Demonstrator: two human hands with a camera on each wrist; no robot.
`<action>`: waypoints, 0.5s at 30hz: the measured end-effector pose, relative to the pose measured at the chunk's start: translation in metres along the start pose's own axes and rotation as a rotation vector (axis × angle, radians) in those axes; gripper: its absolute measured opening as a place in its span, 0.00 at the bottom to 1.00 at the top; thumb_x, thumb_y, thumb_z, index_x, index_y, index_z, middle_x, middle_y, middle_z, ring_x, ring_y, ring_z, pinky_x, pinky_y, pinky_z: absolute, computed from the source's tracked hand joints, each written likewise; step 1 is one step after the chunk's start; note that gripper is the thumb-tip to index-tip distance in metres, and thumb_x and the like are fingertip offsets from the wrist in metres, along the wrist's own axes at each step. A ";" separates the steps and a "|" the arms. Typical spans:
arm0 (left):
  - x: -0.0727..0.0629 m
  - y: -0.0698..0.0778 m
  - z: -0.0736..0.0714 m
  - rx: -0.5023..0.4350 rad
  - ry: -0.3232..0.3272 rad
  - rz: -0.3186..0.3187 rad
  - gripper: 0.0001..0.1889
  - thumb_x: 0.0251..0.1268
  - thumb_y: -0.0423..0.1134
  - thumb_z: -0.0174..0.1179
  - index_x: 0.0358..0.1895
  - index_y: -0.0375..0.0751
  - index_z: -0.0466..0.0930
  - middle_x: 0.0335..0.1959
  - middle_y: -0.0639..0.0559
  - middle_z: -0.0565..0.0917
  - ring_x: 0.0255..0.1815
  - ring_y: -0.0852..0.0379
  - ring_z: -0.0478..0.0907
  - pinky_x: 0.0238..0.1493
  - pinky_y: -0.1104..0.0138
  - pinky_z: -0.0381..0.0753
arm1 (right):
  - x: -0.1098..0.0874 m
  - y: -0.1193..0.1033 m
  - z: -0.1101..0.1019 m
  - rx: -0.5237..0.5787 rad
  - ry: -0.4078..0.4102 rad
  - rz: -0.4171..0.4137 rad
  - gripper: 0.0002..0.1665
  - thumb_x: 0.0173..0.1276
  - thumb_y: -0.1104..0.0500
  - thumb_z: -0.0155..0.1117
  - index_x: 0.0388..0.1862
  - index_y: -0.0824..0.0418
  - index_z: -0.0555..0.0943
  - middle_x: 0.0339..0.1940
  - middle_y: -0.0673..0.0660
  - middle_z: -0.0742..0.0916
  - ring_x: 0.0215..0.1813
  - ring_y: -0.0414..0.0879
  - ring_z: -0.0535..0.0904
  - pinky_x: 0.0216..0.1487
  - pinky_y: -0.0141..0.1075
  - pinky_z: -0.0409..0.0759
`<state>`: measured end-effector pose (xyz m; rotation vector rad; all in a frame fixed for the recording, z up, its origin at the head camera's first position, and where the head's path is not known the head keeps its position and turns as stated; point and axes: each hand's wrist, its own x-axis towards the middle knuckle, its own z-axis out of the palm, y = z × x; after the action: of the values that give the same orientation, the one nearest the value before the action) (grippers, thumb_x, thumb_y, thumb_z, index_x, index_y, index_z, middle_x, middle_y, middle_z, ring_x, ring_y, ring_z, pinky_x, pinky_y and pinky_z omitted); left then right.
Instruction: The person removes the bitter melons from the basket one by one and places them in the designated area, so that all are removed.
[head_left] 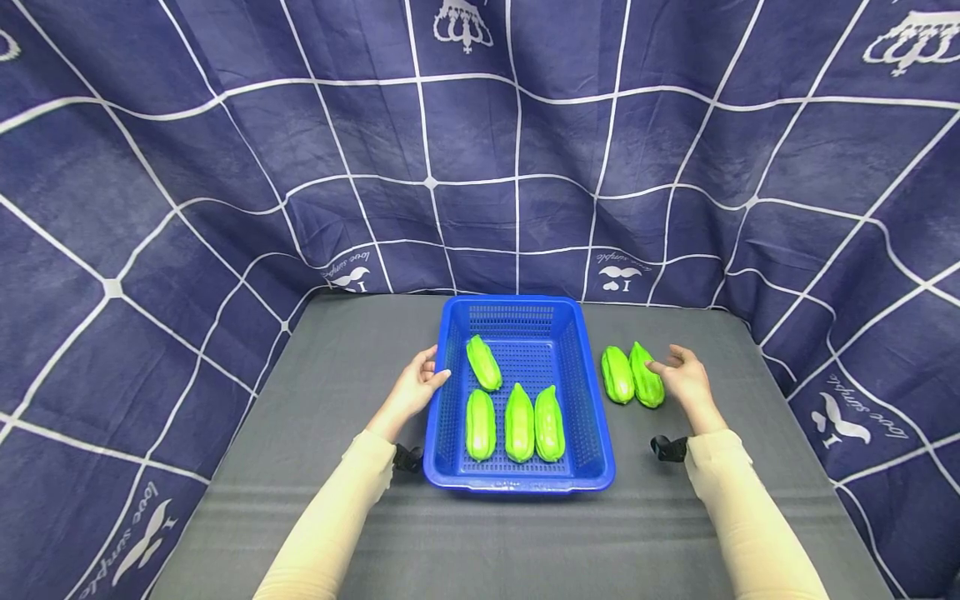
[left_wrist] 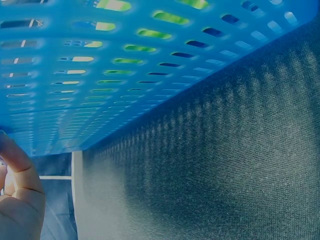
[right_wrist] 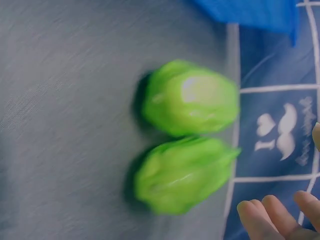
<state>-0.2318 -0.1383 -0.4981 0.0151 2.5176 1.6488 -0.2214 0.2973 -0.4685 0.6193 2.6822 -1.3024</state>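
Note:
A blue perforated basket point(head_left: 592, 417) sits mid-table with several green vegetables point(head_left: 518, 422) lying inside it. My left hand point(head_left: 417, 387) rests against the basket's left rim point(left_wrist: 100, 75), thumb on the edge and fingers relaxed. Two more green vegetables point(head_left: 632, 375) lie side by side on the grey table just right of the basket; in the right wrist view they point(right_wrist: 187, 140) fill the middle. My right hand point(head_left: 684, 377) hovers beside the right-hand one, fingers point(right_wrist: 265, 217) loosely curved and holding nothing.
The grey table point(head_left: 337, 358) is ringed by a dark blue cloth with white lines point(head_left: 480, 167) hanging behind and at both sides. Bare table surface lies in front of the basket and to its left.

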 end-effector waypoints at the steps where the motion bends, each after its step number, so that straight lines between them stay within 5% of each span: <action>1: 0.000 0.000 0.000 0.001 -0.001 -0.001 0.31 0.71 0.33 0.57 0.74 0.30 0.57 0.51 0.33 0.78 0.49 0.43 0.81 0.54 0.53 0.80 | -0.001 -0.005 0.000 0.004 0.003 -0.009 0.44 0.73 0.53 0.56 0.78 0.70 0.50 0.74 0.75 0.63 0.74 0.70 0.59 0.73 0.57 0.61; 15: 0.000 0.000 -0.001 -0.005 -0.005 0.001 0.32 0.71 0.35 0.58 0.74 0.31 0.57 0.51 0.34 0.78 0.49 0.44 0.81 0.55 0.52 0.80 | -0.018 -0.064 0.009 0.124 0.025 -0.203 0.40 0.71 0.56 0.61 0.75 0.69 0.59 0.75 0.68 0.67 0.74 0.65 0.65 0.71 0.53 0.68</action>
<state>-0.2317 -0.1391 -0.4979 0.0205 2.5098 1.6540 -0.2308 0.2491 -0.4227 0.3843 2.7614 -1.5290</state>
